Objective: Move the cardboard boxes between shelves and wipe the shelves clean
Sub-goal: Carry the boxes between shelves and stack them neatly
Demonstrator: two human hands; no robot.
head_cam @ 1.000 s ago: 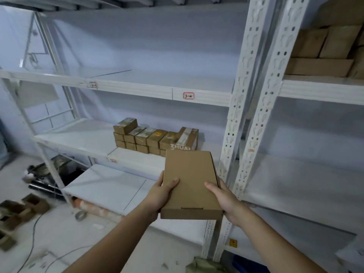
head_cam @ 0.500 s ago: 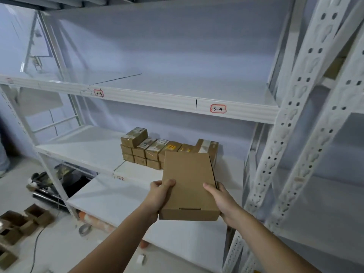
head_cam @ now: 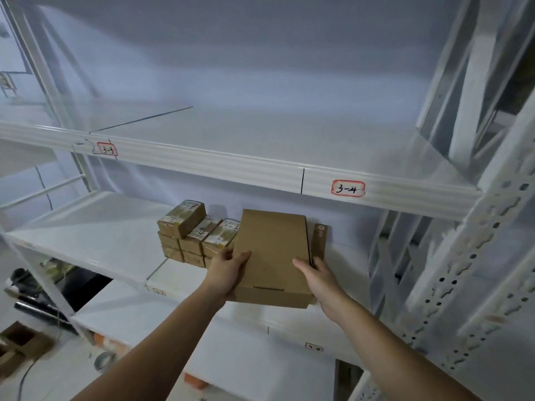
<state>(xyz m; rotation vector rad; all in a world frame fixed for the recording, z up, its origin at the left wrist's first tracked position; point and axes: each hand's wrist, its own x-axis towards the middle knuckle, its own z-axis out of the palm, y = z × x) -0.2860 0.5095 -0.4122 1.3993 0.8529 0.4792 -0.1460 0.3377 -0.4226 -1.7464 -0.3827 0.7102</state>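
Both hands hold a flat brown cardboard box [head_cam: 272, 256] in front of the middle shelf [head_cam: 95, 241]. My left hand [head_cam: 228, 270] grips its left edge with the thumb on top. My right hand [head_cam: 318, 273] grips its right edge the same way. Behind it, a stack of small taped cardboard boxes [head_cam: 191, 233] sits on the middle shelf, and a narrow upright box [head_cam: 318, 241] stands just right of the held one. The upper shelf [head_cam: 260, 134], labelled 3-3 and 3-4, is bare.
White perforated steel uprights [head_cam: 477, 256] rise at the right. A lower shelf [head_cam: 179, 337] lies below my arms. Open cardboard boxes [head_cam: 20, 345] and a cable lie on the floor at lower left, with dark clutter [head_cam: 34, 287] under the rack.
I have stepped closer to the rack and the view has tilted up. The held box has moved forward and up toward the stacked boxes on the middle shelf.
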